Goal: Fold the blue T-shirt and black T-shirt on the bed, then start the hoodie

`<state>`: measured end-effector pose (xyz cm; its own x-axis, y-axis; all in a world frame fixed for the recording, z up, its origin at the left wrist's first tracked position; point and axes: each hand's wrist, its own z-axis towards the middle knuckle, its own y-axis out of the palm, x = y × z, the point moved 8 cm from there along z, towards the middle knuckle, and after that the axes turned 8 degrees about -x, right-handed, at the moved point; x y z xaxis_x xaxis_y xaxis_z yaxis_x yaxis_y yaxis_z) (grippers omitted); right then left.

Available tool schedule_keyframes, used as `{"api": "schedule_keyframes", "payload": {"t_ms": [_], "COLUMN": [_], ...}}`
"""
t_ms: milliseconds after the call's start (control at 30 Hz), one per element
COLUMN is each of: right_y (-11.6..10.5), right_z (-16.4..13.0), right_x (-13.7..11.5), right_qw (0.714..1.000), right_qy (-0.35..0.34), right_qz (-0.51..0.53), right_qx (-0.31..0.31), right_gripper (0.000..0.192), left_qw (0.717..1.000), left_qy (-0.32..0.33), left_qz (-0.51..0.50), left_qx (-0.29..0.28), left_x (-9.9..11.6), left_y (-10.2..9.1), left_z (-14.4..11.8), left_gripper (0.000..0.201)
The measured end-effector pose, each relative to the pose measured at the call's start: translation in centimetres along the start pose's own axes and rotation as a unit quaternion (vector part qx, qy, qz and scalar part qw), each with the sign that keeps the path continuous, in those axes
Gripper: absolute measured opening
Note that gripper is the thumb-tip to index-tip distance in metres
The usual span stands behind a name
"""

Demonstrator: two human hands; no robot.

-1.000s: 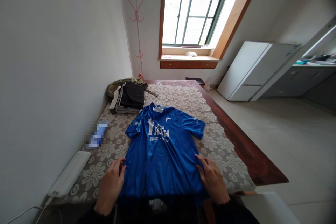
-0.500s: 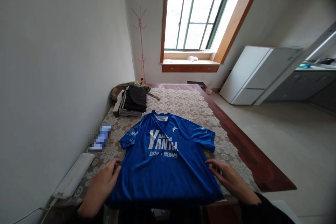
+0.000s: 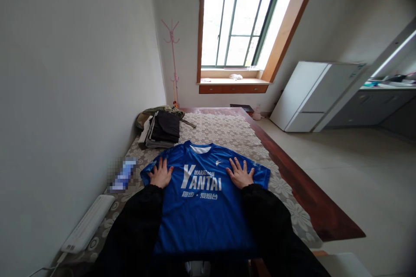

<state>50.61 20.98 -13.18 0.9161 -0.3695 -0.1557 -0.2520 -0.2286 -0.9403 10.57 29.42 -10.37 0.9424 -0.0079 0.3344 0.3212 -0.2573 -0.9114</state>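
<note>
A blue T-shirt (image 3: 201, 220) with white "Marathon Yantai" lettering lies spread face up, its collar away from me and its hem at the near table edge. My left hand (image 3: 160, 174) rests flat on the shirt by the sleeve on the left, fingers apart. On the right side of the chest, below the shoulder, my right hand (image 3: 240, 174) lies flat with its fingers spread. Neither hand holds anything. Black sleeves cover both my forearms and hide parts of the shirt's sides.
Folded dark clothes (image 3: 165, 126) are stacked at the back left of the table, on a patterned lace tablecloth (image 3: 221, 127). Along the left wall lie a white power strip (image 3: 87, 223) and a blurred-out item (image 3: 123, 175). A white fridge (image 3: 308, 95) stands at the far right.
Both hands have moved forward from the shirt's lower sides onto its upper chest and flattened out. The diagonal crease across the lettering has smoothed, and the sleeves sit wider.
</note>
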Motion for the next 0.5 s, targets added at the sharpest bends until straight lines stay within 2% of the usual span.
{"api": "schedule_keyframes", "payload": {"t_ms": [100,200,300,367,433,500], "right_y": [0.3,-0.2,-0.7,-0.6,0.1,1.1], "right_z": [0.5,1.0,0.8,0.2,-0.8,-2.0], "right_x": [2.4,3.3,4.5,6.0,8.0,10.0], "right_qw": [1.000,1.000,1.000,0.999,0.999,0.998], "right_qy": [0.014,0.002,0.007,0.020,0.035,0.047], "right_qz": [0.010,0.018,0.016,0.006,-0.004,-0.012], "right_qx": [-0.002,-0.002,0.011,0.028,0.041,0.039], "right_gripper": [0.072,0.078,0.081,0.080,0.079,0.078], "left_qw": [0.998,0.996,0.995,0.993,0.987,0.979], "left_qy": [-0.046,-0.056,-0.031,0.031,0.115,0.180], "left_qz": [0.040,0.063,0.095,0.100,0.088,0.076], "left_qx": [0.011,-0.002,0.019,0.051,0.067,0.053], "left_x": [-3.6,-4.7,-3.6,-1.9,0.0,1.1], "left_y": [-1.6,-3.1,-4.0,-3.8,-2.6,-0.8], "left_z": [0.2,0.5,0.1,-1.0,-2.8,-4.9], "left_gripper": [0.068,0.066,0.062,0.059,0.058,0.058]}}
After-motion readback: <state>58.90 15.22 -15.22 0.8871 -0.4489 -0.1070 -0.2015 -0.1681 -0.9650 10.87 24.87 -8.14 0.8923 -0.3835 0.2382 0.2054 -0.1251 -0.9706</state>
